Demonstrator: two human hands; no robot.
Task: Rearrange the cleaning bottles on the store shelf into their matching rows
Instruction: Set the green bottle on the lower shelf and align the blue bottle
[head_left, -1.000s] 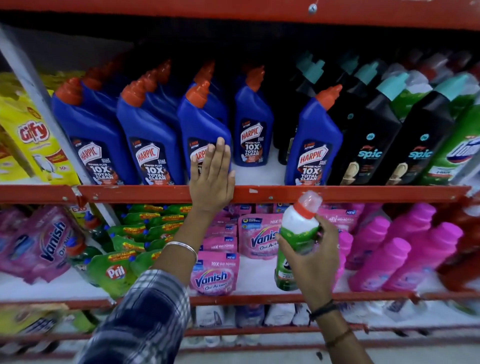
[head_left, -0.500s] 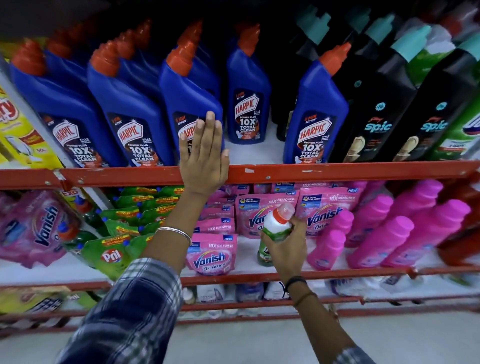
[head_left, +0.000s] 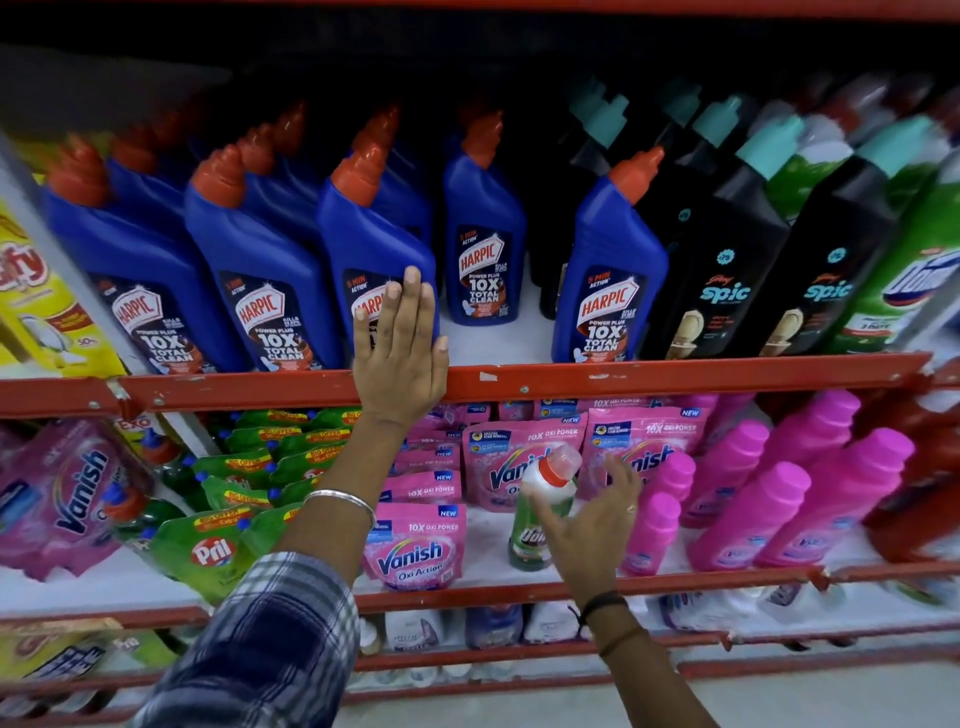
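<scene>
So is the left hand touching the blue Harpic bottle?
Touching. The head view shows the left hand lying flat on the blue Harpic bottle, palm over the red shelf rail.

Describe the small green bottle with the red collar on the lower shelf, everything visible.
The small green bottle looks plastic, with a white shoulder, red collar and clear cap. It stands tilted on the white lower shelf, between the Vanish pouches and pink bottles. Its label is partly hidden. The right hand is spread open just in front; whether they touch is unclear.
</scene>
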